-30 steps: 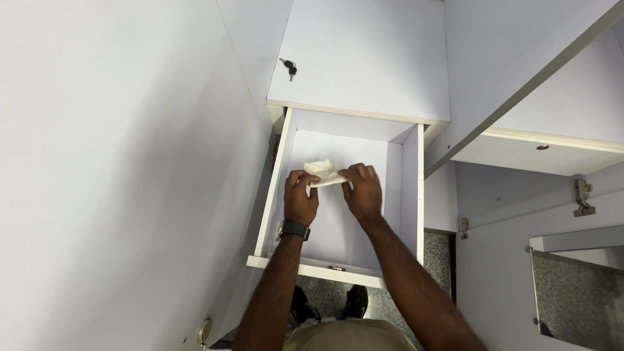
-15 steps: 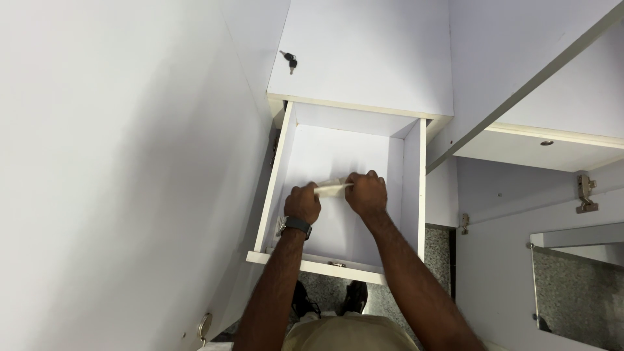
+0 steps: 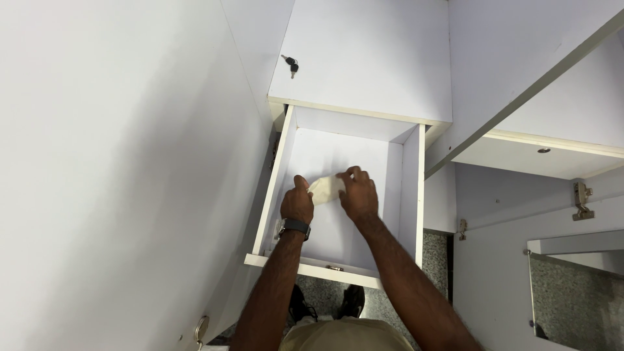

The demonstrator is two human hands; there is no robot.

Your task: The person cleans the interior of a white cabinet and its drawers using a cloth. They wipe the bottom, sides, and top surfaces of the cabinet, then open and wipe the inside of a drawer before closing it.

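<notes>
You are standing among white cabinets, leaning over an open white drawer (image 3: 338,214). Your left hand (image 3: 297,205) and right hand (image 3: 357,194) are both pinching what looks like a pale cloth (image 3: 325,187) inside it.

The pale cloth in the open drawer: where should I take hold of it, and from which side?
Take the pale cloth by its two bunched ends, from above and the drawer's open front. It lies crumpled on the drawer floor, walls on both sides. The left hand and right hand already have a grip there, one on each end.
</notes>
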